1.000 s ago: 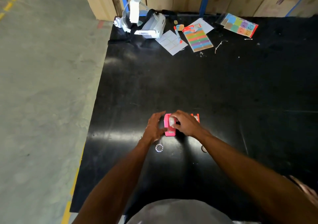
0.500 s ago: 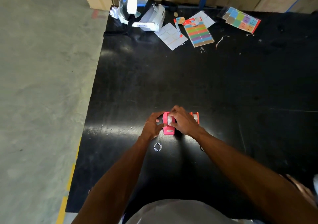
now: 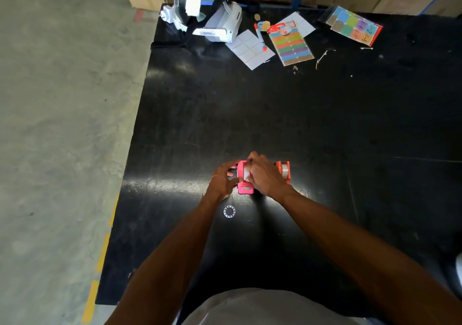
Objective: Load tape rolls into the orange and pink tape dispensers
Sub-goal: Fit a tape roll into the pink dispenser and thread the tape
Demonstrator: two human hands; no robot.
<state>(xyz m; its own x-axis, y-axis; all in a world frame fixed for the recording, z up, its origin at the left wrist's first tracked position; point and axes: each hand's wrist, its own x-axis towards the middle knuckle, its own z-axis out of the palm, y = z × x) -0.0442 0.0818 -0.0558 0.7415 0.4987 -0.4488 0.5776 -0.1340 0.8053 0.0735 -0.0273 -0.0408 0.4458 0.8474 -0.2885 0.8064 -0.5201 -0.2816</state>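
Observation:
The pink tape dispenser [image 3: 243, 187] stands on the black table [image 3: 250, 115], near its front. My left hand [image 3: 223, 179] grips the dispenser's left side. My right hand [image 3: 263, 174] lies over its top, fingers pressed on a whitish tape roll [image 3: 246, 173] seated in it. Just right of my right hand stands the orange tape dispenser [image 3: 285, 171] with a clear tape roll in it. A small white ring [image 3: 229, 211] lies on the table beside my left wrist.
At the table's far edge lie a white headset [image 3: 220, 22], label sheets [image 3: 250, 48], a marker [image 3: 260, 37], a striped colour card [image 3: 291, 46] and a pack of coloured notes [image 3: 353, 25]. The table's left edge drops to concrete floor [image 3: 62, 125]. Cardboard boxes line the back.
My left hand's fingers have closed in on the pink dispenser's side. My right hand stays on the roll. The view has shifted slightly.

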